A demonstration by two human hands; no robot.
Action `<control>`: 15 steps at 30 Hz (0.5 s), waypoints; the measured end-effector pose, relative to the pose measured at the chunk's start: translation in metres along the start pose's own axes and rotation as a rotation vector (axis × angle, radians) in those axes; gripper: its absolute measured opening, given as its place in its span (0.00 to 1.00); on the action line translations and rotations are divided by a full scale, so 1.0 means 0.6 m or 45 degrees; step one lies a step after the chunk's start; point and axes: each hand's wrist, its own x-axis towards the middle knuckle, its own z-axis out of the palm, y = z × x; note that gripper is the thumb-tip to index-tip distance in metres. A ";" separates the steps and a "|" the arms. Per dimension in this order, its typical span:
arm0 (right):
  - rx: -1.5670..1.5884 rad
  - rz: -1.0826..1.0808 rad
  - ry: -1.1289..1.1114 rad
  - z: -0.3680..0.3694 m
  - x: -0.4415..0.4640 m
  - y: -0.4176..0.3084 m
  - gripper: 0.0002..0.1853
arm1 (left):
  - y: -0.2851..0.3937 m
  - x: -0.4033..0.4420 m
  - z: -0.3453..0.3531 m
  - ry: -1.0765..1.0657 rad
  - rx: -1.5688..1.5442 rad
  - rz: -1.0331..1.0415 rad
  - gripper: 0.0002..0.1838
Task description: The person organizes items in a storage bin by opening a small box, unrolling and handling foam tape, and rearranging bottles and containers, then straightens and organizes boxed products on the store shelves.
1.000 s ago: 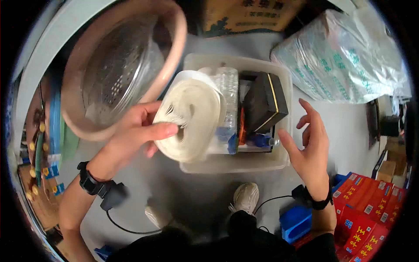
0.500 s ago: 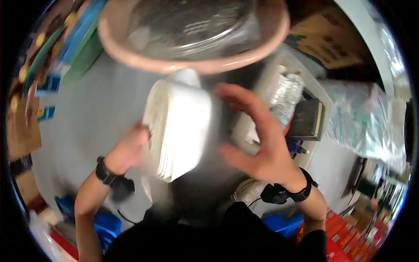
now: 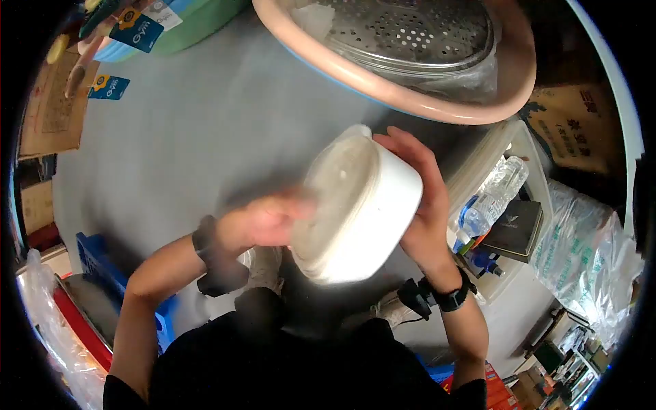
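A white oval tub is held tilted over my lap, its flat pale face turned to the left. Layered rims show along its edge, but I cannot tell whether this is a lid or several nested pieces. My right hand grips the tub's right side, fingers over the far upper edge and palm against the wall. My left hand is at the tub's left face, its fingers smeared by motion. Whether those fingers grip or only touch the tub cannot be made out.
Ahead stands a large pink basin with a perforated metal tray inside. To the right, a pale bin holds a clear bottle and a black box. A blue crate is at lower left.
The tub has moved right and turned, showing its flat face. My right hand, apart from it before, has closed on it. The view has shifted, so the basin appears farther right.
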 end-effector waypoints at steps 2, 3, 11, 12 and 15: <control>0.031 -0.014 0.072 0.002 0.006 0.004 0.35 | -0.017 0.010 0.001 0.178 0.192 0.042 0.21; 0.094 0.056 0.110 -0.001 0.005 0.009 0.33 | -0.025 0.020 0.023 0.270 0.289 0.020 0.19; -0.176 -0.014 -0.132 -0.046 -0.016 0.012 0.24 | 0.004 0.076 0.128 0.063 1.089 -0.648 0.33; -0.192 -0.020 -0.238 -0.048 -0.020 0.004 0.26 | 0.004 0.075 0.128 0.069 1.092 -0.646 0.33; -0.222 0.004 -0.382 -0.044 -0.027 -0.019 0.29 | -0.002 0.067 0.123 -0.040 1.151 -0.578 0.31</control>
